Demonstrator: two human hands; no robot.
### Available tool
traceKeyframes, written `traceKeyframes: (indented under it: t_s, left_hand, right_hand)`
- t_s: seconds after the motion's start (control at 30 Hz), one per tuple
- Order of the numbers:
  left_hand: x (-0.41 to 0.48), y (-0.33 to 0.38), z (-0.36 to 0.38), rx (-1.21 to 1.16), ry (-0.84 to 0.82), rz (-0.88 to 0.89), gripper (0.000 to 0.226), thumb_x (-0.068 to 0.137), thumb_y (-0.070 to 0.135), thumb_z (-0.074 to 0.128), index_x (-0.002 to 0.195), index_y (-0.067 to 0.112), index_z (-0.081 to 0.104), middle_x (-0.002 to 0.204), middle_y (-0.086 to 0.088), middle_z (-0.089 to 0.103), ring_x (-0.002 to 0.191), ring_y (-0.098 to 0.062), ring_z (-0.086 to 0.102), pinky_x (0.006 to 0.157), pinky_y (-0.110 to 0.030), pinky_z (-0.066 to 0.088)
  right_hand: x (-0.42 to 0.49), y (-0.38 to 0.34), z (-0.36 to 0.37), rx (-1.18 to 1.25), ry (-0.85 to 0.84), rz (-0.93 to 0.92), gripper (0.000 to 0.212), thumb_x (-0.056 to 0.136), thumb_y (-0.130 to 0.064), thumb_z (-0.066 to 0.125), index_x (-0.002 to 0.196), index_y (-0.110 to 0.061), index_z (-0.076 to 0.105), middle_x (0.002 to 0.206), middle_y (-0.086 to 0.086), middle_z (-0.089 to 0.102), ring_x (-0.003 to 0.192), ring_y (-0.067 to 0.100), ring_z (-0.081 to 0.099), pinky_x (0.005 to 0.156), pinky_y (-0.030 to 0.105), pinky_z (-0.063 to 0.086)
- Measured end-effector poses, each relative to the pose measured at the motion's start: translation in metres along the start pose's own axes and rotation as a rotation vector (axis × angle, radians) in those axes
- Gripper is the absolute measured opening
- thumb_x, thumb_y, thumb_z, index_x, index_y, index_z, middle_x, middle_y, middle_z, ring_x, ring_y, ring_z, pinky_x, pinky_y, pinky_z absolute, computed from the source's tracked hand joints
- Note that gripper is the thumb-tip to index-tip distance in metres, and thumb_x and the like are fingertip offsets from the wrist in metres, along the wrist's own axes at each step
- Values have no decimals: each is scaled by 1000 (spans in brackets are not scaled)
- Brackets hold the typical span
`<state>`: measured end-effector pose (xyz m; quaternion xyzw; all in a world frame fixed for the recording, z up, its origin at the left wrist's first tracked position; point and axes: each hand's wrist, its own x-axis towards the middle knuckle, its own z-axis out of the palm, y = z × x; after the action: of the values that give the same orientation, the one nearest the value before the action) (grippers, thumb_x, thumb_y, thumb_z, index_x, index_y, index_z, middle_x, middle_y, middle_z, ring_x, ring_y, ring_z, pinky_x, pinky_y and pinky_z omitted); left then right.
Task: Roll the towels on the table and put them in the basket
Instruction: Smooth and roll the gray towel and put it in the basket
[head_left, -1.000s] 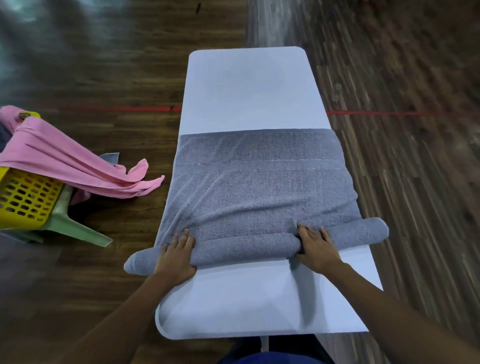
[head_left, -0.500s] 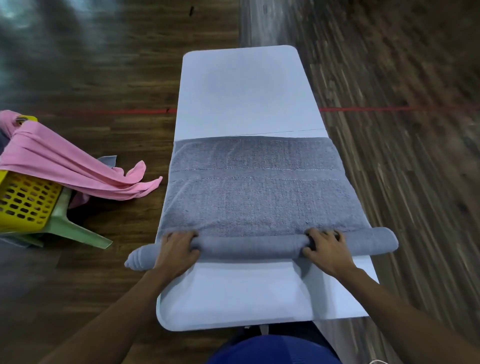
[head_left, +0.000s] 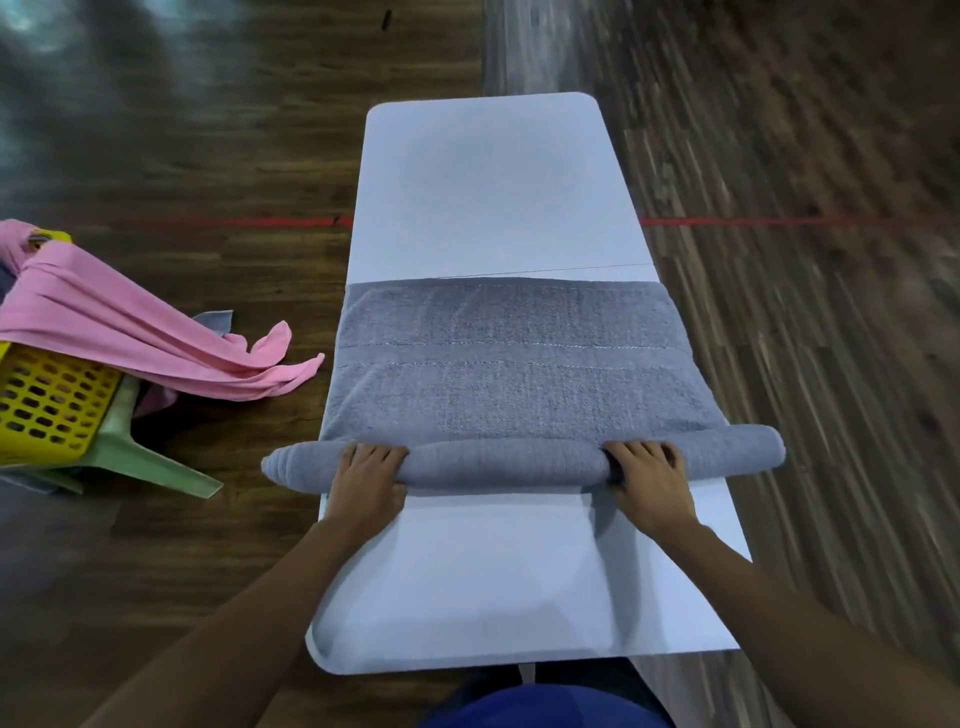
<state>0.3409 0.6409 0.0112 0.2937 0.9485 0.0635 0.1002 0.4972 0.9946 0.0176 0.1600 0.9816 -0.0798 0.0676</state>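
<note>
A grey towel (head_left: 511, 364) lies across the white table (head_left: 488, 197), its near part wound into a thick roll that sticks out past both table edges. My left hand (head_left: 368, 483) presses on the roll near its left end, fingers curled over the top. My right hand (head_left: 649, 480) grips the roll toward its right end in the same way. The flat, unrolled part stretches away from me to about the table's middle. A yellow perforated basket (head_left: 47, 400) stands at the far left.
A pink towel (head_left: 119, 332) hangs over the basket's rim, trailing toward the table. The basket rests on a green plastic stool (head_left: 150, 457). Dark wooden floor with a red line (head_left: 779, 222) surrounds the table. The table's far half is bare.
The roll has moved away from me and grown thicker, and less flat towel is left. Both hands have travelled forward with it.
</note>
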Motion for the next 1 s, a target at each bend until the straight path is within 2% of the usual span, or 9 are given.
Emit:
traceKeyframes:
  t_s: [0.1,0.17,0.3,0.37,0.53,0.67,0.83,0.9,1.0]
  left_hand:
    - [8,-1,-16,-103,-158,17,39,75,47,30,87,23,59,84,1,64,84,-20,58,104,-42,35]
    - [9,-5,-21,-198,-199,-10,41,74,49,25,85,24,56,79,3,59,76,-18,54,94,-40,42]
    - [8,-12,-13,-157,262,-58,37,84,41,43,99,14,64,91,-6,66,83,-25,60,81,-41,47]
    - [4,-8,-9,-157,303,50,38,87,46,47,98,15,65,92,-4,66,86,-23,60,83,-40,44]
    - [-9,-6,11,3,-1,260,60,77,66,58,119,23,58,115,3,62,104,-19,57,96,-37,40]
    - [-12,-3,14,-8,-63,265,58,69,52,60,119,22,57,114,0,64,101,-24,61,90,-42,47]
    - [4,6,-6,-193,-229,136,53,68,54,48,107,22,65,104,0,69,92,-22,63,78,-33,48]
    - [9,3,-7,-171,-98,154,49,71,51,50,104,18,65,101,-3,69,91,-25,63,78,-36,48]
    - [7,6,0,-60,230,88,42,83,46,49,105,14,64,100,-7,65,89,-28,61,77,-42,48]
  right_hand:
    - [15,-3,-16,30,-129,57,28,89,-37,53,114,-27,60,111,1,66,113,24,54,107,44,21]
    - [20,-1,-21,44,-179,105,29,90,-41,50,116,-29,57,115,1,64,116,23,52,107,43,21]
    - [16,1,-17,30,89,102,33,91,-45,55,115,-23,59,115,5,59,108,28,53,95,44,34]
    - [10,1,-13,76,151,33,45,88,-63,44,105,-25,61,105,-1,60,101,24,54,91,41,33]
    - [-8,0,2,42,-141,-82,72,70,-82,48,122,-33,51,122,-9,51,117,18,46,102,39,25]
    - [-10,4,5,27,-154,-149,69,65,-57,69,126,-31,51,125,-8,55,120,21,50,105,38,24]
    - [8,3,-11,89,-372,-94,60,63,-64,48,116,-35,51,118,-9,61,114,17,52,99,37,26]
    - [16,4,-16,113,-350,-25,61,65,-61,54,120,-35,49,120,-5,59,116,20,51,101,41,26]
    - [16,5,-14,30,24,37,49,81,-55,54,120,-27,55,121,1,56,114,27,51,98,45,32]
